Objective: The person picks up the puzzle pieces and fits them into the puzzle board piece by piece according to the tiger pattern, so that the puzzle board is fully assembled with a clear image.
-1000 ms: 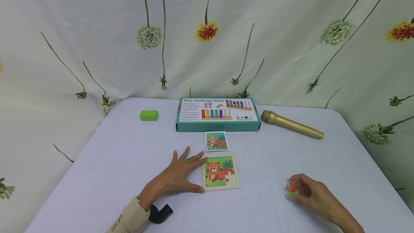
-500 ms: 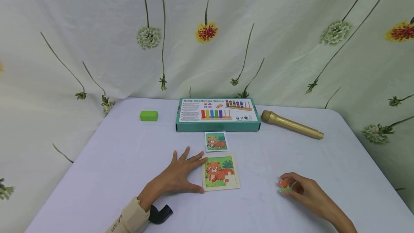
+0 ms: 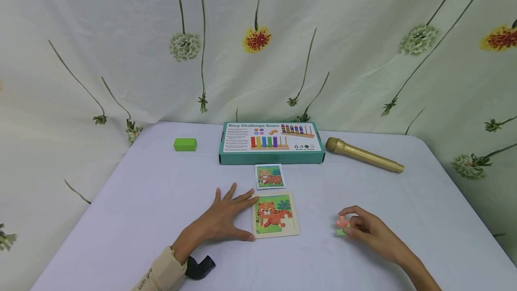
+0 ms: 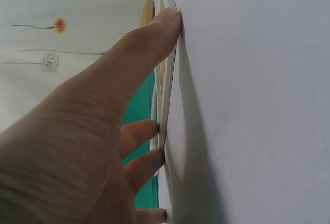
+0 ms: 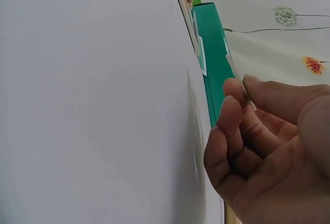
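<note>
A square tiger jigsaw puzzle (image 3: 268,210) in a pale wooden frame lies on the white table, with a bare gap at the lower right of its picture. My left hand (image 3: 224,221) is spread beside it, straight fingers and thumb touching the frame's left edge. In the left wrist view the thumb (image 4: 154,36) rests against the frame's side (image 4: 168,87). To the right of the puzzle, my right hand (image 3: 375,235) pinches an orange and green puzzle piece (image 3: 342,222) between thumb and fingers. The right wrist view shows this thin piece (image 5: 233,67) edge-on, above the table.
Behind the puzzle lies a small tiger picture card (image 3: 271,177), then a teal Ring Challenge Game box (image 3: 272,158). A green block (image 3: 186,144) is at the back left, a gold toy microphone (image 3: 365,155) at the back right. Near my left wrist is a black curved object (image 3: 200,267).
My right hand has moved left toward the puzzle, carrying the pinched puzzle piece. My left hand and the puzzle have stayed in place.
</note>
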{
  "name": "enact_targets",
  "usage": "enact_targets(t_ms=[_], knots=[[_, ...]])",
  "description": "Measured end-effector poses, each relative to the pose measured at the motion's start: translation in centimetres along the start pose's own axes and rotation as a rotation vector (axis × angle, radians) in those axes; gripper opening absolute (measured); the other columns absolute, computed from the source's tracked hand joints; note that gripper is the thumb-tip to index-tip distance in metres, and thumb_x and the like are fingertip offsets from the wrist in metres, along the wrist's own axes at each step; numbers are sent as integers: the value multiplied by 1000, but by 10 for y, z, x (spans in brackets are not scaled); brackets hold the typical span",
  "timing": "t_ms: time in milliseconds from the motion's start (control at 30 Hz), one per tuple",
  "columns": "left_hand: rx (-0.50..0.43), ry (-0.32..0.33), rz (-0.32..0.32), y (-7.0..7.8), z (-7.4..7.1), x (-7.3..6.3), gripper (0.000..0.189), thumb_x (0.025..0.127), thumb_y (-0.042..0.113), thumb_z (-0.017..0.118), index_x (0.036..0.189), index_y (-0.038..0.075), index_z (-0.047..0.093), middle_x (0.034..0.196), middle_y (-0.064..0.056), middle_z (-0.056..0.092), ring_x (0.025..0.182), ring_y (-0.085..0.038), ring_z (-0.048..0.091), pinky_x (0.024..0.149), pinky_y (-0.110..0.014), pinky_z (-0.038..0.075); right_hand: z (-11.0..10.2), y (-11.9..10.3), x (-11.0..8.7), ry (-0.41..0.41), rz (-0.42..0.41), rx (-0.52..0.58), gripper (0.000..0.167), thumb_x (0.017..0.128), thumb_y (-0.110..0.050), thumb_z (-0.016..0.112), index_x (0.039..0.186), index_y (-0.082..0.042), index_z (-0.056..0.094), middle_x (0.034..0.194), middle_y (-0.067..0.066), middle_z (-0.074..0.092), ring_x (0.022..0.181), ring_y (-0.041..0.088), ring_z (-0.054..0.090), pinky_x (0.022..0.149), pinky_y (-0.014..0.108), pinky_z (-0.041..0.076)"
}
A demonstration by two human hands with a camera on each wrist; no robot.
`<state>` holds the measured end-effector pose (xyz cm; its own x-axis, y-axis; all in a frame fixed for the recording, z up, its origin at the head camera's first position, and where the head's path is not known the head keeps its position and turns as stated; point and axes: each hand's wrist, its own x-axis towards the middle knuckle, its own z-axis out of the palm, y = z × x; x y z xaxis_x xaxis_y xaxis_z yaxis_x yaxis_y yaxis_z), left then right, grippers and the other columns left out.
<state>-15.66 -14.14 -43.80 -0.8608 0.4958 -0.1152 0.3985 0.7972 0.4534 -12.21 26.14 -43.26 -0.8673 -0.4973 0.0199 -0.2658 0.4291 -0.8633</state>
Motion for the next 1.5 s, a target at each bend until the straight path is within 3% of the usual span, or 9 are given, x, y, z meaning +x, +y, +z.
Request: enact_targets(t_ms=[333,633,1000,1500], knots=[[-5,-3,2,-1,1,0,95,65,64,77,146,30,41,156,7,28,147,-38,0,109,-69,-7,8,-8,16,-58,109,32,46,91,-1,60,134,-5,44,87,7,59,77,11,58,70,21,46],[-4,-1,-5,-1,0,0,94,64,62,78,145,30,42,156,6,29,147,-39,0,109,-69,-7,20,-11,28,-74,47,39,44,90,0,60,132,-8,49,87,6,58,79,12,60,71,20,47],[-10,3,-4,0,1,-1,94,64,62,79,145,30,43,156,6,30,147,-39,1,109,-70,-7,36,-18,42,-66,32,78,45,90,3,59,133,-7,50,87,7,56,77,12,57,69,21,48],[-2,11,11,0,0,-2,94,65,62,78,145,29,43,156,5,30,147,-39,2,109,-70,-6,55,-26,58,-55,-21,16,39,88,1,62,125,-10,57,85,0,58,77,7,53,69,21,48]])
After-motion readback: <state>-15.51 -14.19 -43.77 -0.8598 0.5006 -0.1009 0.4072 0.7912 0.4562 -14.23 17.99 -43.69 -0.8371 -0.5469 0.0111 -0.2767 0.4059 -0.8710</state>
